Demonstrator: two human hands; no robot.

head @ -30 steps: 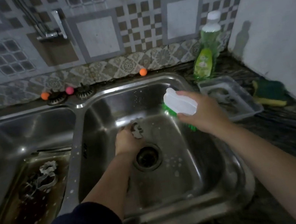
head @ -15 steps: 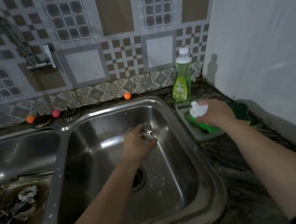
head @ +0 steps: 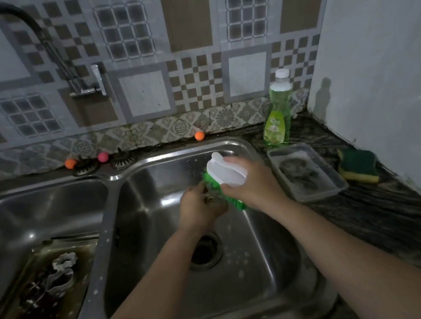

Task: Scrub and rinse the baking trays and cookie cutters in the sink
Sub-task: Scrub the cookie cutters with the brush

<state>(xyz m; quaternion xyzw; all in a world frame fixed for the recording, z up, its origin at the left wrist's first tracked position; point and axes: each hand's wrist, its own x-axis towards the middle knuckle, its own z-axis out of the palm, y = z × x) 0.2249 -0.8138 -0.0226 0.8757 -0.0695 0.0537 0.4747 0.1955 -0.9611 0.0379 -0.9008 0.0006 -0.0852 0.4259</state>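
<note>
item: small metal cookie cutter (head: pixel 209 200), mostly hidden, pinched in left hand (head: pixel 198 211) over right steel sink basin (head: pixel 275 259). right hand (head: pixel 252 185) curled round white-backed, green-bristled plastic scrub brush (head: pixel 225 179), bristles on cutter. risk: thin, wet, slippery cutter likely to slip toward drain at 6 o'clock. at 9 o'clock: darkened baking tray (head: pixel 34 306) holding more shaped metal cutters (head: pixel 62 273), unwashed.
</note>
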